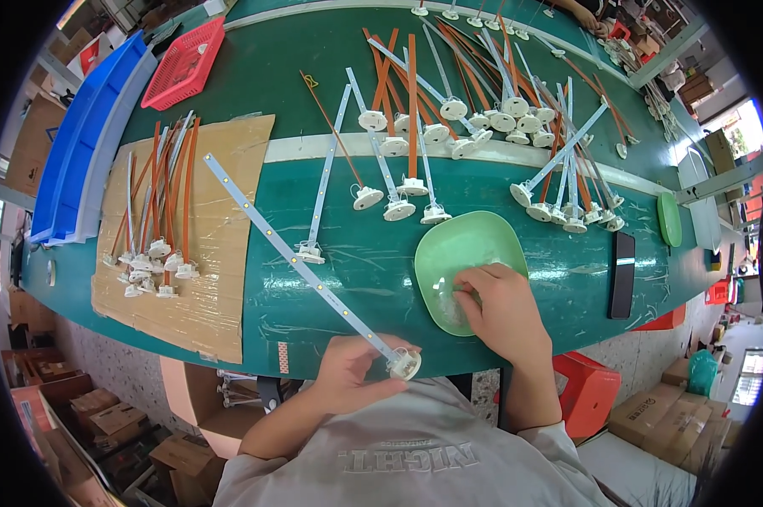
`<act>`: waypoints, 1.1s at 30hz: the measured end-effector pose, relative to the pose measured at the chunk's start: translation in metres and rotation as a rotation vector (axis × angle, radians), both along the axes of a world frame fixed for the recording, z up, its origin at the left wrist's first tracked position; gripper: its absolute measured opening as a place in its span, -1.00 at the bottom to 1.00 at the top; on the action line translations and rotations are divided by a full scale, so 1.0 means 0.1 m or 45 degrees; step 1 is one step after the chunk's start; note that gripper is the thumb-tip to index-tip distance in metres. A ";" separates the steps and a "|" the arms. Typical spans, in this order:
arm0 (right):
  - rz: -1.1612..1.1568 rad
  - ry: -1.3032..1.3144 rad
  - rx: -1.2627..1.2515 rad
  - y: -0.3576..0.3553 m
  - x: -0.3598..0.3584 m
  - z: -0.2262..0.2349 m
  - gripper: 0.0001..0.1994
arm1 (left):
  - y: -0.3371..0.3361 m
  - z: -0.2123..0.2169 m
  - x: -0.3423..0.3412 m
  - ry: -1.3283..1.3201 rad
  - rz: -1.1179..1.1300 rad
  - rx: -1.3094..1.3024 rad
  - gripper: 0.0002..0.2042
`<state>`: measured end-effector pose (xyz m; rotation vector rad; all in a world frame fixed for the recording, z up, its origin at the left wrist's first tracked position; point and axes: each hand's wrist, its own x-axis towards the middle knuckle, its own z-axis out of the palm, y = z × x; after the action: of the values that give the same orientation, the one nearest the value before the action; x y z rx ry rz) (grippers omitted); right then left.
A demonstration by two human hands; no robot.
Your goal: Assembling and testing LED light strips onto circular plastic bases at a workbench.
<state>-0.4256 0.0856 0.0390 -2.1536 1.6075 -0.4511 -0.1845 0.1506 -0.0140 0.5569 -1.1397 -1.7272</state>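
My left hand (354, 372) is closed round the white round base (405, 364) of an LED light strip, near the table's front edge. The strip (294, 260), pale with small yellow LEDs, slants up and away to the left. My right hand (501, 308) reaches into a light green bowl (470, 232), thumb and fingers drawn together over small clear pieces at its bottom. Whatever lies between those fingertips is hidden. Beyond the bowl, several similar strips with white bases (396, 208) lie on the green table.
At left, a cardboard sheet (221, 313) bears a bundle of strips. A blue tray (81, 144) and a red basket (183, 72) lie behind it. A dark phone (621, 275) and a second green dish (669, 220) are at right. More strips (517, 106) crowd the back.
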 end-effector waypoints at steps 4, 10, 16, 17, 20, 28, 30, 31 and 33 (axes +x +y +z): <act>-0.022 -0.043 -0.054 0.02 -0.01 -0.01 -0.85 | 0.00 0.00 0.00 -0.018 -0.017 0.024 -0.58; 0.033 0.062 -0.180 -0.02 0.07 0.05 -0.79 | 0.01 0.01 0.00 -0.039 -0.003 0.012 -0.58; 0.070 0.215 -0.095 -0.04 0.15 0.06 -0.78 | 0.01 -0.02 -0.03 -0.055 0.032 -0.028 -0.55; 0.073 0.224 -0.083 -0.04 0.15 0.05 -0.79 | 0.01 -0.03 -0.03 -0.056 0.056 -0.027 -0.54; 0.092 0.106 -0.135 -0.04 0.13 0.05 -0.78 | 0.00 -0.05 -0.04 -0.060 0.051 -0.063 -0.54; 0.091 0.179 -0.132 -0.04 0.25 0.14 -0.79 | 0.01 -0.05 -0.03 -0.051 0.060 -0.055 -0.53; 0.080 0.202 -0.120 -0.01 0.28 0.13 -0.80 | 0.01 -0.05 -0.03 -0.039 0.067 -0.048 -0.53; 0.069 0.199 -0.118 0.01 0.29 0.09 -0.81 | 0.01 -0.05 -0.03 -0.042 0.057 -0.046 -0.53; 0.057 0.195 -0.115 0.03 0.29 0.04 -0.82 | 0.01 -0.05 -0.03 -0.045 0.047 -0.044 -0.52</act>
<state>-0.3962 0.0887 0.0426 -2.3377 1.6435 -0.3588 -0.1877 0.1519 -0.0192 0.5858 -1.1746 -1.6692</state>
